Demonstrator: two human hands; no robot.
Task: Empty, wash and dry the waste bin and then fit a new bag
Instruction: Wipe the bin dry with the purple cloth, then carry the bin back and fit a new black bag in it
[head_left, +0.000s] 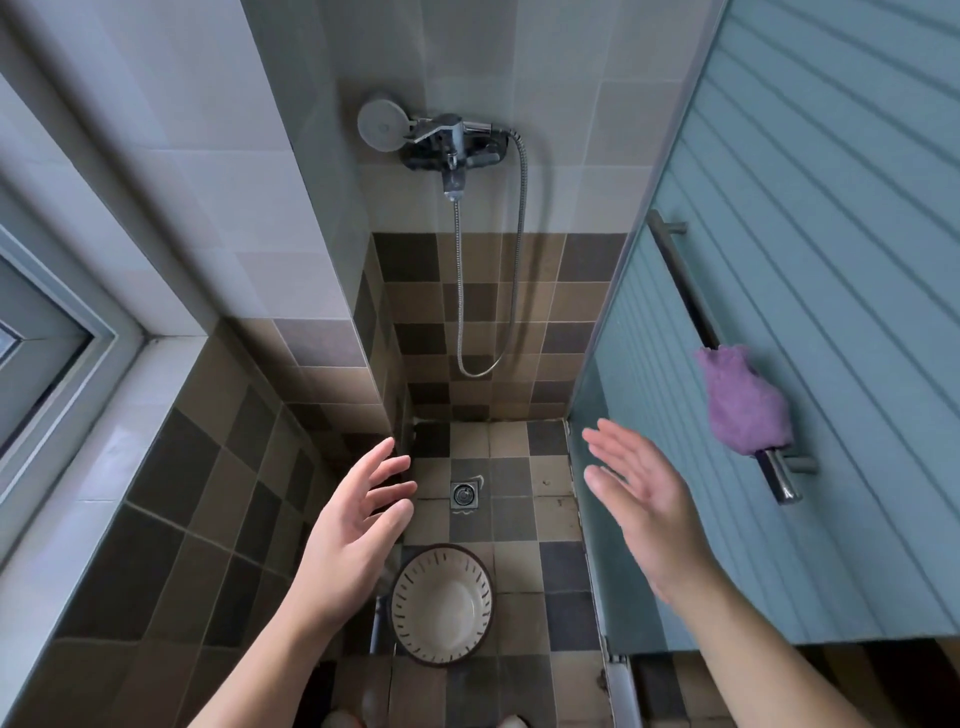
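A small round waste bin (441, 605), cream inside with dark slots round its wall and a dark rim, stands upright on the shower floor, seen from above with nothing inside. My left hand (353, 530) hovers above and left of it, fingers spread and relaxed, holding nothing. My right hand (641, 499) hangs palm-in to the right of the bin near the glass door, fingers straight, holding nothing. Neither hand touches the bin.
A shower mixer tap (452, 143) with a hand shower head (382, 124) and metal hose (514, 291) is on the far wall. A floor drain (464, 493) lies beyond the bin. A purple cloth (743, 402) hangs on the frosted door's handle bar (779, 473). A window (47, 338) is at left.
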